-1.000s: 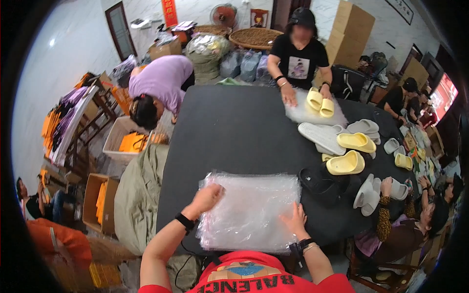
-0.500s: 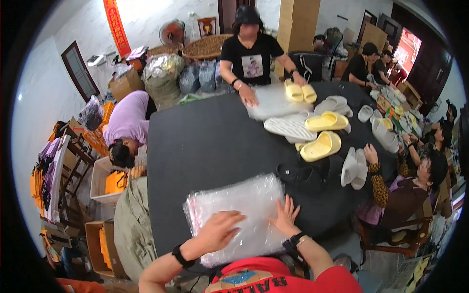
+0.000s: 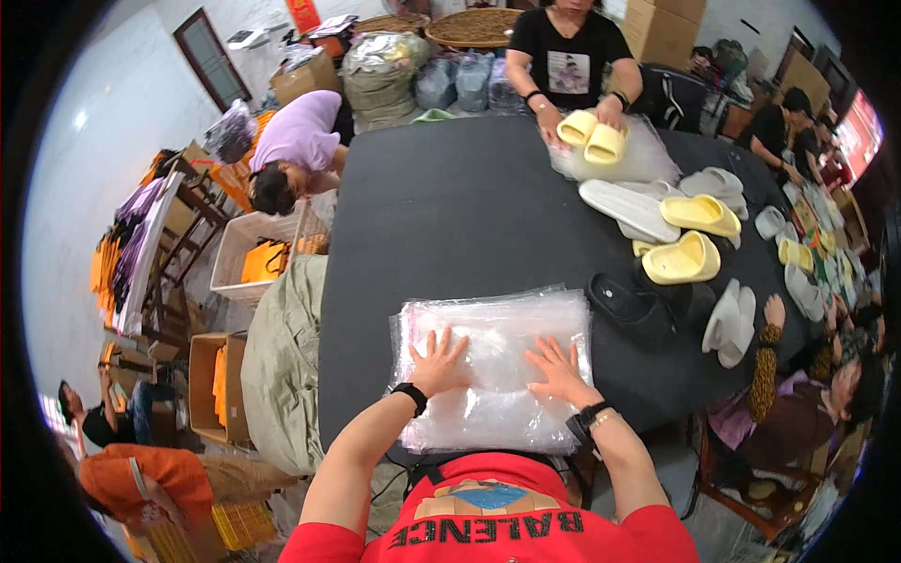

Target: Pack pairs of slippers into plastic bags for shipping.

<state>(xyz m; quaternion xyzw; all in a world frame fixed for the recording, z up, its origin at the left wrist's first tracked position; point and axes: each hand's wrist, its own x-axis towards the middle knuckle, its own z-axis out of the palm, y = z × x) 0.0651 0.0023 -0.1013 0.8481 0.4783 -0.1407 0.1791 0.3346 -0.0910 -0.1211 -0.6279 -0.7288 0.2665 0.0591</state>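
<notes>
The pile of clear plastic bags (image 3: pixel 497 375) lies flat on the black table (image 3: pixel 450 206), its near edge close to the person's red shirt (image 3: pixel 469 497). The left hand (image 3: pixel 437 364) rests on the left half of the pile and the right hand (image 3: pixel 560 372) on the right half, both palm down, fingers spread open and gripping nothing. The pile's top is glossy and rippled, and along its left and far sides some bag edges stick out past the rest. For neat work, the weight is best shared evenly between both palms, since slick film like this probably slides if one side is pushed harder. Smoothing outward from the middle should drive air and creases toward the edges without shifting the upper bags, and the stray edges would square up better with light taps than with a pinch, which could pull single bags loose. Just beyond the pile's far right corner are the black slippers (image 3: pixel 624 305); whether they touch it I cannot tell, so a wide sweep on that side calls for care. Farther right of the pile lie grey slippers (image 3: pixel 730 324), apart from it and out of the way.
</notes>
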